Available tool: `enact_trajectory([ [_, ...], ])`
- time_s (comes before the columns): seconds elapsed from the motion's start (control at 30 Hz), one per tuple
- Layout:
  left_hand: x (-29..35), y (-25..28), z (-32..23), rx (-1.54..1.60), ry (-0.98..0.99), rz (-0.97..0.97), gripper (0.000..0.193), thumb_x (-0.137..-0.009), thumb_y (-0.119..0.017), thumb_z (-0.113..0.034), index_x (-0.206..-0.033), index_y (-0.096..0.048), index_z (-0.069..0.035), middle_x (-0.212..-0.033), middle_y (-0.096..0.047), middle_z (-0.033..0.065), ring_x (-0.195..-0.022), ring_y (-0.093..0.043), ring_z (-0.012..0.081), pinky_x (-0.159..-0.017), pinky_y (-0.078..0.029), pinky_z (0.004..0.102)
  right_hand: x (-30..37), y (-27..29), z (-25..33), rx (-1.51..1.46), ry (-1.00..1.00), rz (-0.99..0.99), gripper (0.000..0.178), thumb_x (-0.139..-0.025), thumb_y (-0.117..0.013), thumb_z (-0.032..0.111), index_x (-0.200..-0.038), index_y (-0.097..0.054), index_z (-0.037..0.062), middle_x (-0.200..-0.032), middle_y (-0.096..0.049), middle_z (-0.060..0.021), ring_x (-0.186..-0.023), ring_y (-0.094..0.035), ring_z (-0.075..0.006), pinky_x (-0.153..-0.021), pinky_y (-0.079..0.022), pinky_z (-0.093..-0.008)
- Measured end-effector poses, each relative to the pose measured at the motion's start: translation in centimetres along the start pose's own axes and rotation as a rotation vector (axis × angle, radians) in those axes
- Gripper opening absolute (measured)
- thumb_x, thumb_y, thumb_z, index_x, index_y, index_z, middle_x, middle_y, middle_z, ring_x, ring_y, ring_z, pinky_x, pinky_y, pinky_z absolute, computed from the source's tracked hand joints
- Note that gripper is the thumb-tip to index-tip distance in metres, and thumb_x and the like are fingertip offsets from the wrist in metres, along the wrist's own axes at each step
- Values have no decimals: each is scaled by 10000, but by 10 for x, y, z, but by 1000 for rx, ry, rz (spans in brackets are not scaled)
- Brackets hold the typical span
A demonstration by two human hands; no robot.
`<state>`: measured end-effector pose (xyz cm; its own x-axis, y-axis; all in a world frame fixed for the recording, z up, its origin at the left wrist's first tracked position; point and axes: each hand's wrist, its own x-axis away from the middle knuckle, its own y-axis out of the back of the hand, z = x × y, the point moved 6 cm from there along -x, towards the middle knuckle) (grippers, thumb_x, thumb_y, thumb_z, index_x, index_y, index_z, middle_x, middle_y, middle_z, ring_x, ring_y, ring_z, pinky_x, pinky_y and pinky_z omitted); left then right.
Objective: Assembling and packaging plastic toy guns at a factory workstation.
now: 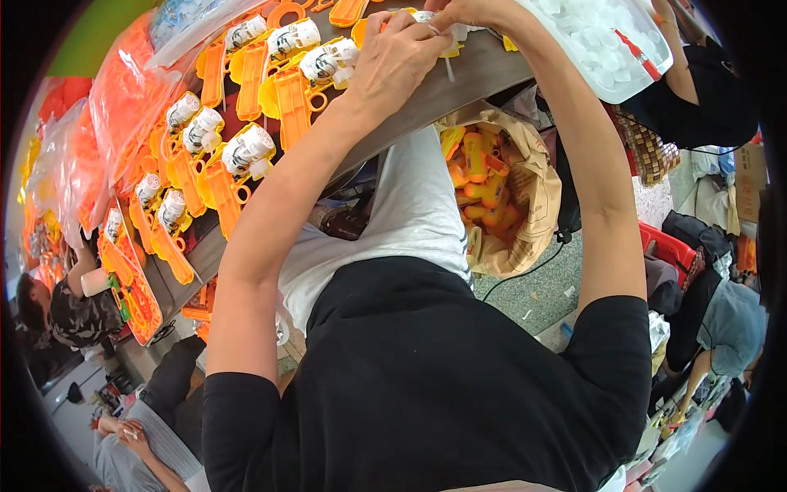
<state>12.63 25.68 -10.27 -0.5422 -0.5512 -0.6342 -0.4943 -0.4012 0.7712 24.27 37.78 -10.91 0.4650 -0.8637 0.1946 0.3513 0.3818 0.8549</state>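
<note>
At the table's near edge, my left hand is closed on a partly assembled toy gun, with its yellow and white parts showing beside the fingers. My right hand meets it from the right, fingertips pinched together; what they grip is too small to make out. To the left of my left hand lie several similar open toy guns in rows, each with an orange handle, a yellow shell and a white mechanism with dark wires.
A white tub of translucent caps, with a red tool, stands right. Below the table edge is a paper sack of orange-yellow parts. Clear bags of orange pieces lie left. Other people sit at both sides.
</note>
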Motion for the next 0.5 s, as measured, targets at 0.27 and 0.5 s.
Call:
enact_trajectory([
  [0.27, -1, -1, -4, -17, -62, 42, 336, -809, -714, -97, -1132, -732, -187, -1065, -677, -27, -1000, -589, 183, -956, -377, 382, 1, 0, 5, -20, 28, -48, 290, -686, -793, 227, -901, -752, 37, -805, -724, -135, -756, -690, -255, -685, -545, -369],
  [0.5, -20, 4, -16, -78, -218, 167, 273, -815, -636, -102, -1066, -740, -114, -1128, -590, 107, -1099, -529, 252, -945, -367, 413, -8, -5, -5, 53, 75, -133, 211, -708, -744, 137, -899, -757, 47, -812, -727, -165, -753, -701, -282, -682, -552, -397],
])
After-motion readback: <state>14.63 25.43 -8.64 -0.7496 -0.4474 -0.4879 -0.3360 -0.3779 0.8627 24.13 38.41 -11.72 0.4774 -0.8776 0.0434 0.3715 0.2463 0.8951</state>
